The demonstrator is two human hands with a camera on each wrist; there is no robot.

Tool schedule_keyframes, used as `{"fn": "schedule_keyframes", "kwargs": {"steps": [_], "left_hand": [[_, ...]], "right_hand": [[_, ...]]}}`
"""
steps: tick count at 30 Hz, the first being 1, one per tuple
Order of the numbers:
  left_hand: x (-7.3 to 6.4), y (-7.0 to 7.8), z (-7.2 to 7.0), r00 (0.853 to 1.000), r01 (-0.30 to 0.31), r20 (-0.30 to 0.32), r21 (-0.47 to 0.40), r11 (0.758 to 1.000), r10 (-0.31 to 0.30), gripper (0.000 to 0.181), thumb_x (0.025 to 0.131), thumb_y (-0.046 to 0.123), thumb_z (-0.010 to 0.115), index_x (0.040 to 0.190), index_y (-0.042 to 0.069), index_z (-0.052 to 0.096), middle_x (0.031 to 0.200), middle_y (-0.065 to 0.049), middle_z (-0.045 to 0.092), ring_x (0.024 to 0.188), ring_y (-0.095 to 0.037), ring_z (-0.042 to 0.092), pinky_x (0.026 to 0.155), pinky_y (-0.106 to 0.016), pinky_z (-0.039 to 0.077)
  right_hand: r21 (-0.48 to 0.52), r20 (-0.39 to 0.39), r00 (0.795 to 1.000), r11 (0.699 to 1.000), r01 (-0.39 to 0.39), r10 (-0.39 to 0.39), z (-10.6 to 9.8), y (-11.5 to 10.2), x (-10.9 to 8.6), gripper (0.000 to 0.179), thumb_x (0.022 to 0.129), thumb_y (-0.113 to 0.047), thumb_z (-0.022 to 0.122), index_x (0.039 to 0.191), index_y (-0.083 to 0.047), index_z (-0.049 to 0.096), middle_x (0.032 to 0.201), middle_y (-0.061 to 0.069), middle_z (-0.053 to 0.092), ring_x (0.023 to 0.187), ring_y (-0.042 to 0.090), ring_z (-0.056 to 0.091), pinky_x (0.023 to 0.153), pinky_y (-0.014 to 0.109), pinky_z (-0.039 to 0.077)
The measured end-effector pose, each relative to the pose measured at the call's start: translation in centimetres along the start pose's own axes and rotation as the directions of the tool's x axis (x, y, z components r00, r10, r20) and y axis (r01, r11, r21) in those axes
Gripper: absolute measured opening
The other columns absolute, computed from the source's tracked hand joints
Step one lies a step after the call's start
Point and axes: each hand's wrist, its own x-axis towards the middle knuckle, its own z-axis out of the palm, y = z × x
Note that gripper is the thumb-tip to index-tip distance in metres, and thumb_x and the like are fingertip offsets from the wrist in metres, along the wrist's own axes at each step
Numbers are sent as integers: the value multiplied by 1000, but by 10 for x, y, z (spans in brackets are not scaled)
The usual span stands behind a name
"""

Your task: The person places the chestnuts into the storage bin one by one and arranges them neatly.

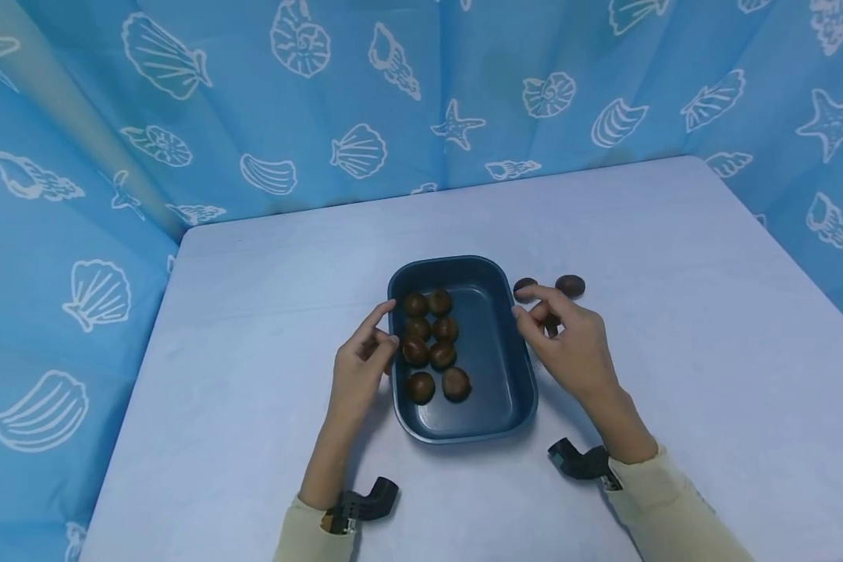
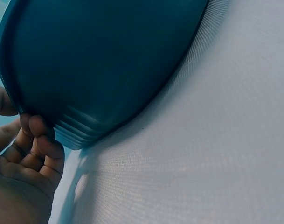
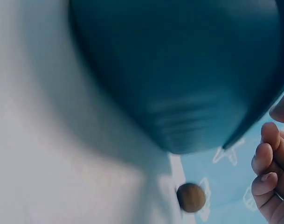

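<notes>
Several brown chestnuts [image 1: 443, 355] sit in rows along the left side of a dark blue tray [image 1: 488, 406]. My left hand [image 1: 361, 359] grips the tray's left edge, with its curled fingers [image 2: 51, 149] against the outside wall. Close to the right rim, my right hand [image 1: 572, 339] hovers with loosely bent fingers [image 3: 263, 158] and nothing visibly held between them. Partly hidden behind its fingers are one chestnut [image 1: 525, 284] and another dark brown one [image 1: 551, 324]. Farther right lies a loose chestnut [image 1: 570, 286]. One round chestnut [image 3: 191, 197] shows beyond the tray in the right wrist view.
A white cloth [image 1: 267, 312] covers the table. Blue curtains [image 1: 393, 101] with white shell prints hang behind it and at both sides. Each wrist wears a black camera mount, the left one [image 1: 375, 499] and the right one [image 1: 576, 459] near the tray's front.
</notes>
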Motion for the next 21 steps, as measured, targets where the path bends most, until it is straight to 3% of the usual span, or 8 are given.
{"fn": "schedule_keyframes", "kwargs": {"steps": [8,15,21], "left_hand": [[0,-1,-1,1000,-8,-2,-6,1000,8,46,99,9,54,144,16,56,88,-12,58,72,-26,54,65,-35,46],[0,-1,-1,1000,-18,-5,-5,1000,18,45,99,9,54,143,18,56,89,-16,59,71,-20,54,66,-35,46],[0,-2,0,1000,-14,-6,-8,1000,14,45,99,9,55,143,17,56,88,-12,59,71,-18,53,65,-35,46]], "right_hand": [[-53,-29,997,996,-67,66,2,21,3,20,93,-11,68,112,-4,69,67,-3,60,57,12,50,56,19,38],[-91,-22,996,991,-94,92,6,34,6,22,92,-13,69,111,-1,69,65,-2,61,55,12,50,55,19,38],[-133,3,991,982,-131,133,9,45,7,29,92,-17,71,114,2,68,64,1,59,54,14,50,55,23,40]]}}
